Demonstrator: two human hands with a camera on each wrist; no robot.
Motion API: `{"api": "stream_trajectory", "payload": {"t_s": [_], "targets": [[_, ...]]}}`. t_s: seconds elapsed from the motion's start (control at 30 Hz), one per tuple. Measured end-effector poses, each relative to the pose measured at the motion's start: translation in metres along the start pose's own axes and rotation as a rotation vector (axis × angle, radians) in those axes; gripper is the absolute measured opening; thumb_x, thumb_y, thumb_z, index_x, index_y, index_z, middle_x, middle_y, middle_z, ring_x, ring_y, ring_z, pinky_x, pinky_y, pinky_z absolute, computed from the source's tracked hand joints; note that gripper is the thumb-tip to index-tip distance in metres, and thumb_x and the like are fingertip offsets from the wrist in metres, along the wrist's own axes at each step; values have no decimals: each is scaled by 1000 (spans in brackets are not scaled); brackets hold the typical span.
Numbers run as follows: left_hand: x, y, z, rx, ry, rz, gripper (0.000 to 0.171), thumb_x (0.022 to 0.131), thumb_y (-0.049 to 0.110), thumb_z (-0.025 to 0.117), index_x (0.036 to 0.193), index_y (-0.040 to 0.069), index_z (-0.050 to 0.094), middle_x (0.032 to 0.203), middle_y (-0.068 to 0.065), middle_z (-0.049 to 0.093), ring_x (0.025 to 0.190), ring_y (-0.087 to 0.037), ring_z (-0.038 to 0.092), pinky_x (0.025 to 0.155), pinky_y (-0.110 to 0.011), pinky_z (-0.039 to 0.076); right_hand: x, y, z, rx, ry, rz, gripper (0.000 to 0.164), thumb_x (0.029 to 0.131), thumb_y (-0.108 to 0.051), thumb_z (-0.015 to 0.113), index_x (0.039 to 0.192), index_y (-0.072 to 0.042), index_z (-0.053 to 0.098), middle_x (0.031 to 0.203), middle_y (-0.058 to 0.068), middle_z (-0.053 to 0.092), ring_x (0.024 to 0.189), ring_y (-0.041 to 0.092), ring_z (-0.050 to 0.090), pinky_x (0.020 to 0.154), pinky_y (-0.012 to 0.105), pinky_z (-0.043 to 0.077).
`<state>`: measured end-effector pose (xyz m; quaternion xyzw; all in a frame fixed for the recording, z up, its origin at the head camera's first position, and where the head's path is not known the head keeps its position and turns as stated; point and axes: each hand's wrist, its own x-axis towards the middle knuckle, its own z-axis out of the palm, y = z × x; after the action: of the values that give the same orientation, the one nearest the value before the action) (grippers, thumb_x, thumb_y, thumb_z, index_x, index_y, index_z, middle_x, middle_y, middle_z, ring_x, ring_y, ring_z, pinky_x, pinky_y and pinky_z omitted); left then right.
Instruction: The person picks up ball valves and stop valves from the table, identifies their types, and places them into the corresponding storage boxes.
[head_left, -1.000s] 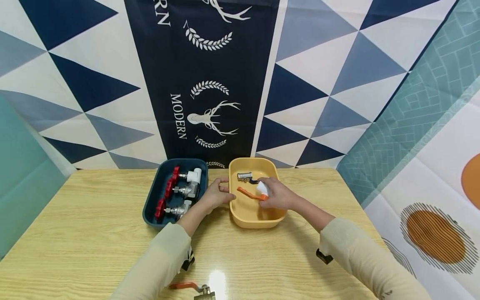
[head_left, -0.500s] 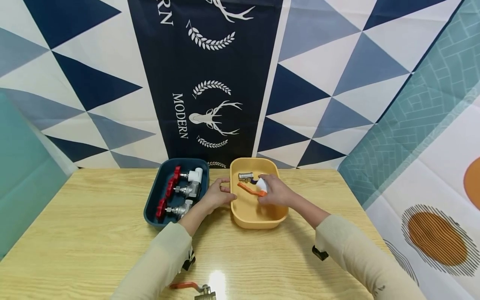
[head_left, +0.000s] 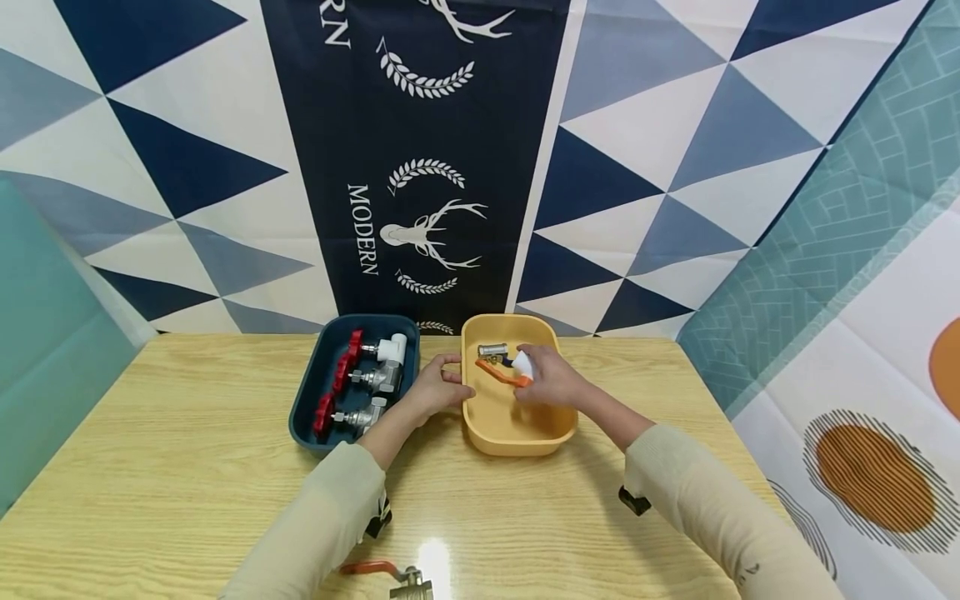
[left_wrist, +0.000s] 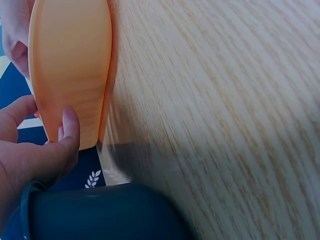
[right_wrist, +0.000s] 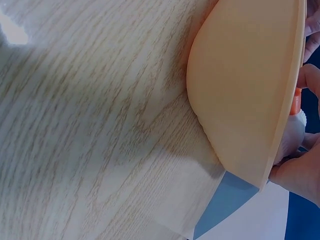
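A yellow bin [head_left: 517, 448] stands at the back of the table. My right hand [head_left: 557, 379] reaches inside it and grips a white plastic ball valve [head_left: 522, 367] with an orange lever, partly hidden by my fingers. In the right wrist view, the white valve body [right_wrist: 295, 132] shows between thumb and fingers just past the rim. A small metal ball valve [head_left: 492, 350] with a dark lever lies near the bin's far left, touching or close to the orange lever. My left hand [head_left: 429, 390] pinches the bin's left rim, with fingers against the outer wall [left_wrist: 75, 65].
To the left stands a dark blue bin [head_left: 298, 429] with several valves in it, red-handwheel ones [head_left: 347, 362] among them. A brass ball valve [head_left: 410, 587] with a red lever lies at the table's near edge. A patterned cloth wall rises behind the bins.
My right hand has shifted the white valve slightly to the far left inside the yellow bin, its orange lever now nearer the metal valve. My left hand keeps its place on the rim.
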<state>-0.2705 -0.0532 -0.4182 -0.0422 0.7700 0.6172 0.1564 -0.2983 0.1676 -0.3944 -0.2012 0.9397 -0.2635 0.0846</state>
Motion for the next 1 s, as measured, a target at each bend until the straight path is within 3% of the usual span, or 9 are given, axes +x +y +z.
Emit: {"api": "stream_trajectory", "payload": {"t_s": [0.27, 0.57, 0.83, 1.0], "targets": [[0, -1, 0, -1, -1, -1, 66, 79, 3, 71, 137, 9, 40, 107, -16, 55, 81, -20, 62, 74, -32, 55, 4, 0, 4, -4, 8, 18, 79, 70, -20, 75, 136, 6, 40, 127, 27, 47, 99, 29, 50, 82, 37, 47], [0, 0, 1, -10, -6, -5, 66, 79, 2, 70, 137, 10, 40, 107, -16, 55, 80, -20, 62, 76, -34, 55, 9, 0, 5, 26, 17, 69, 80, 71, -20, 74, 138, 7, 37, 135, 26, 43, 111, 31, 46, 98, 44, 42], [2, 0, 1, -7, 1, -13, 66, 79, 3, 71, 136, 11, 41, 109, -15, 54, 81, -19, 61, 76, -33, 55, 19, 4, 2, 61, 22, 48, 82, 71, -16, 73, 138, 10, 34, 123, 23, 51, 92, 25, 54, 83, 37, 49], [2, -1, 0, -10, 0, -13, 66, 79, 3, 71, 137, 11, 40, 109, -16, 54, 82, -20, 62, 78, -34, 55, 23, 3, 0, 37, 47, 55, 82, 70, -16, 73, 138, 9, 35, 119, 22, 52, 92, 26, 53, 82, 36, 48]]}}
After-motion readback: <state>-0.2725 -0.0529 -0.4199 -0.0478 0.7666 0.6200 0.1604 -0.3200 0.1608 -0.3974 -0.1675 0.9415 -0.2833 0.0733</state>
